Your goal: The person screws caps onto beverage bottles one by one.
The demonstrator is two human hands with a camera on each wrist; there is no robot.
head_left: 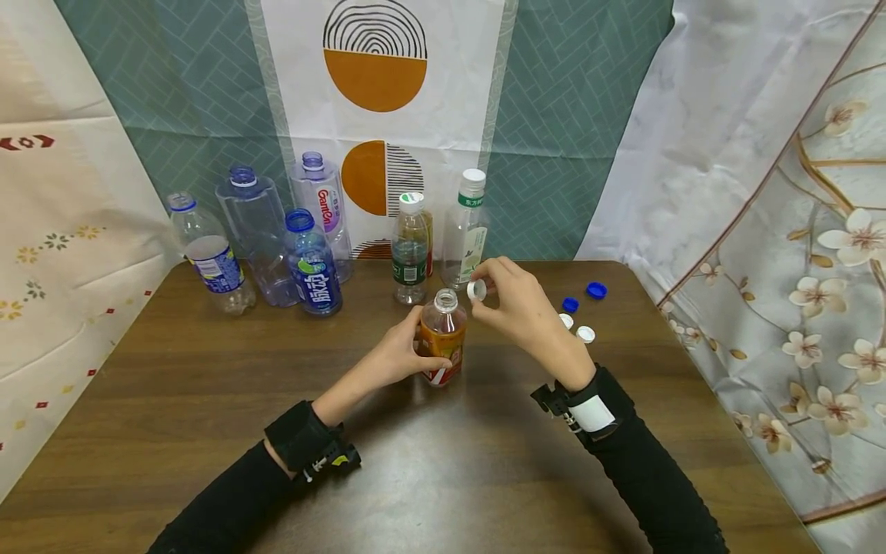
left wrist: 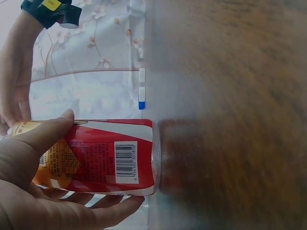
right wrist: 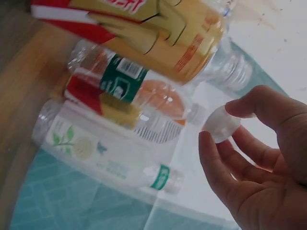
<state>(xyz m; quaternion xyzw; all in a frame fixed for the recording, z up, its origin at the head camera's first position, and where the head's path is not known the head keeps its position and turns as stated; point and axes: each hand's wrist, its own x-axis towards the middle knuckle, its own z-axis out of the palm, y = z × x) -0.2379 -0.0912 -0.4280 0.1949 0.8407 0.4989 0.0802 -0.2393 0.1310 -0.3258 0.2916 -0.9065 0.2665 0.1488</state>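
Note:
A bottle with a red and orange label [head_left: 444, 338] stands upright on the table, its mouth uncapped. My left hand [head_left: 394, 355] grips it around the label from the left. In the left wrist view, the thumb lies along the label [left wrist: 103, 155] and the fingers curl beneath. Just right of the bottle's mouth, my right hand [head_left: 517, 308] pinches a white bottle cap [head_left: 476, 290] between thumb and fingers. The right wrist view shows this cap [right wrist: 223, 123] apart from the bare bottle neck [right wrist: 238, 71].
Behind stand a green-labelled bottle [head_left: 410, 258] and a tall white-capped bottle [head_left: 464, 238], with another partly hidden. Several uncapped bottles, including a blue-labelled one [head_left: 314, 273], stand at the back left. Loose blue caps [head_left: 596, 291] and white caps [head_left: 585, 335] lie on the table [head_left: 443, 477] at right.

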